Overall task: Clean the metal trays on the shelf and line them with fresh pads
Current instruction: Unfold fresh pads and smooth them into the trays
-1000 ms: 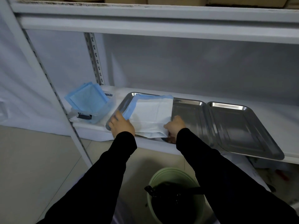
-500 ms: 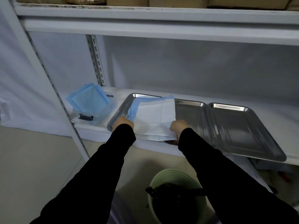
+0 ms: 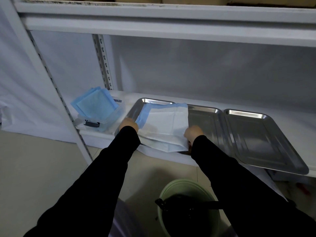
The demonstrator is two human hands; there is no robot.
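Observation:
Three metal trays lie side by side on the white shelf: the left tray [image 3: 135, 108], the middle tray [image 3: 205, 120] and the right tray [image 3: 259, 135]. A white pad with a blue border [image 3: 164, 124] covers most of the left tray, and its near edge hangs over the shelf front. My left hand [image 3: 129, 125] grips the pad's near left corner. My right hand [image 3: 193, 133] grips its near right corner, over the seam between the left and middle trays. The middle and right trays are bare.
A clear plastic box [image 3: 100, 120] with folded blue pads [image 3: 94, 104] stands on the shelf left of the trays. A green bin [image 3: 171, 190] with a dark liner stands on the floor below. A slotted upright [image 3: 56, 93] rises at the left.
Both hands have drawn the pad's near edge toward me, so it now hangs over the shelf front. The pad lies flatter on the left tray.

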